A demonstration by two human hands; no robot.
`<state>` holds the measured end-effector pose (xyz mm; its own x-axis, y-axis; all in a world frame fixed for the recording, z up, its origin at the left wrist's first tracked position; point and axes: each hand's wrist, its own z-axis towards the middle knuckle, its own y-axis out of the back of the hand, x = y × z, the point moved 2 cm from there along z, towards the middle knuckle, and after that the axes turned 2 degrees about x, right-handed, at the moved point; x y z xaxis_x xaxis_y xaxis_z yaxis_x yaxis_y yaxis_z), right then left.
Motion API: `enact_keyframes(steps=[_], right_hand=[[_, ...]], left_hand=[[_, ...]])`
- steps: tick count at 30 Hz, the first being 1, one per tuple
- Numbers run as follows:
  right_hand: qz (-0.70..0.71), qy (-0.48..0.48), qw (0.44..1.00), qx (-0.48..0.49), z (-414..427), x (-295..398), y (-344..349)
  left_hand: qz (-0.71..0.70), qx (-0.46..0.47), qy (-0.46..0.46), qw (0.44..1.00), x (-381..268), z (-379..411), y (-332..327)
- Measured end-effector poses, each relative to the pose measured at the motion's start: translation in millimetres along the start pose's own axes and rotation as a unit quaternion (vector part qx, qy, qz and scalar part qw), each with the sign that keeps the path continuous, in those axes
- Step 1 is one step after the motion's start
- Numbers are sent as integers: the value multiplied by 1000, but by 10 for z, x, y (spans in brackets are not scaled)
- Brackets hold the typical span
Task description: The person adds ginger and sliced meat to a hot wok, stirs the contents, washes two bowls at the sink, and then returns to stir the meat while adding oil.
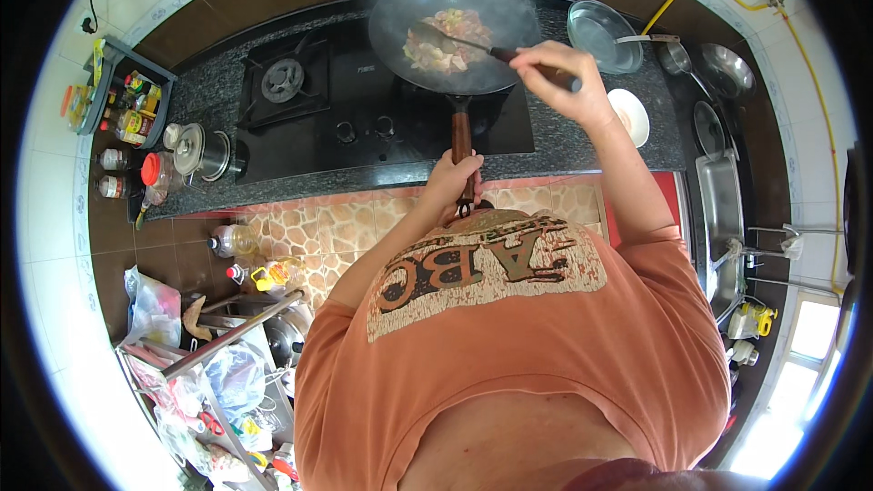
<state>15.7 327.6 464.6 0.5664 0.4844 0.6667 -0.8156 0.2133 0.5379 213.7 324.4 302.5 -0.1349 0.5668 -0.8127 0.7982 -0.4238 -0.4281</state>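
My left hand (453,181) grips the wooden handle of a dark wok (392,34), which stands over the right part of the black gas hob (361,136). Sliced meat mixed with green and pale pieces (464,27) lies in the wok, and steam rises from it. In my right hand (563,78) is the dark handle of a metal spatula (431,34), its blade touching the food's upper left part. The burner under the wok is hidden.
Right of the wok are a glass bowl (590,31) with a ladle across its rim and a white bowl (634,116). A sink (719,198) lies farther right. At left stand an uncovered gas burner (282,80), a lidded steel pot (193,150) and a rack of bottles (167,112).
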Motion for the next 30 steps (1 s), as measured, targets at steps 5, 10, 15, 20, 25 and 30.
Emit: enact_keyframes(steps=[5,10,15,20,25,30], right_hand=[[-88,70,993,27,-71,356,47],[-64,77,988,119,111,82,-6],[-46,94,974,203,414,68,-1],[-24,129,984,121,618,-180,-169],[-11,54,997,44,559,68,118],[-34,39,997,54,379,140,307]], left_hand=[[-5,-6,5,1000,11,2,8],[-10,-7,4,1000,-5,-23,-27],[-15,-6,-2,1000,-14,-20,-9],[-10,6,5,1000,-3,13,9],[-6,-17,16,1000,12,28,45],[-5,-18,25,1000,-7,30,33]])
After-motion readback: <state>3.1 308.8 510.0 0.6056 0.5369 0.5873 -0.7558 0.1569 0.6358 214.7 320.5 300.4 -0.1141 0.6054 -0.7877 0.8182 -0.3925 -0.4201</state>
